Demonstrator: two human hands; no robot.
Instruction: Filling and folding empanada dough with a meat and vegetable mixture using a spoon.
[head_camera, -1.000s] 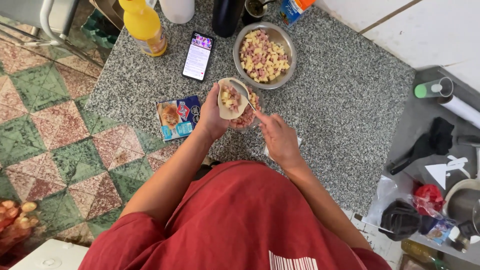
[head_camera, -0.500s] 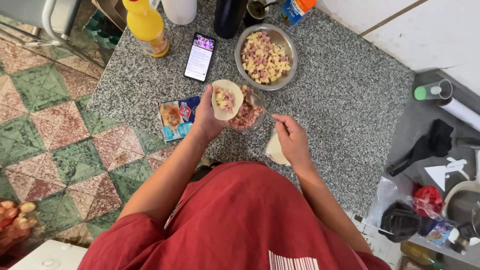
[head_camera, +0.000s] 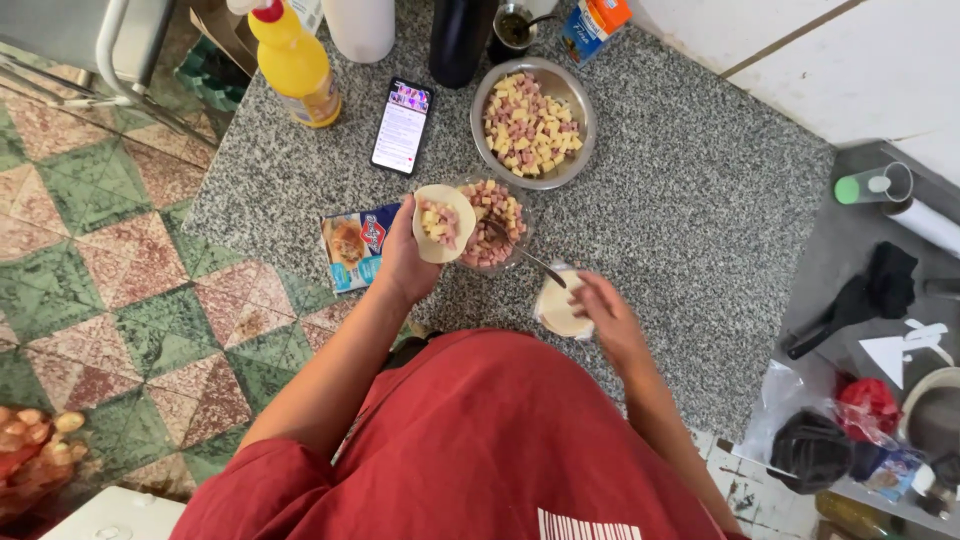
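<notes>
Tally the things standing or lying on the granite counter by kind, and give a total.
Bowls of diced filling: 2, a metal bowl and a smaller bowl
Bottles: 3, a yellow bottle, a white bottle and a dark bottle
Phone: 1
Printed packet: 1
Stack of dough discs: 1
Total: 8

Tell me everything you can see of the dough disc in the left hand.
The dough disc is a pale, round, thin piece lying open and slightly cupped on the left hand, above the granite counter. A small heap of yellow and pink cubes sits at its centre. Its right edge overlaps the small bowl in view.
</notes>
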